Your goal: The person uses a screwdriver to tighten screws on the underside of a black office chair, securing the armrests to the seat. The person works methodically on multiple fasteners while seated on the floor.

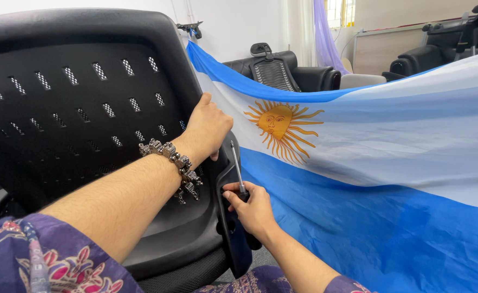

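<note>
Two bare hands at work on one black office chair back [76,103], which fills the frame from nine to twelve o'clock; perforated panel with slotted holes, glossy moulded rim; lower shell curving down toward six o'clock.

Left hand [207,129]: at centre; fingers pressed together and curled over the chair's right edge, thumb lying up along the rim; wrist carrying a metal bead bracelet [171,163]; forearm running in from seven o'clock out of a purple floral sleeve [43,260].

Right hand [252,209]: just below centre, toward six o'clock; fingers closed round the dark handle of a screwdriver [237,171]; metal shaft rising toward twelve o'clock, close beside the chair's edge and just under the left hand; tip contact cannot be told.

Flag [390,163]: light blue and white bands with a yellow sun emblem, draped from one o'clock down to five o'clock, behind and beside both hands.

Further black chairs [287,70] at twelve to one o'clock, against a white wall.
</note>
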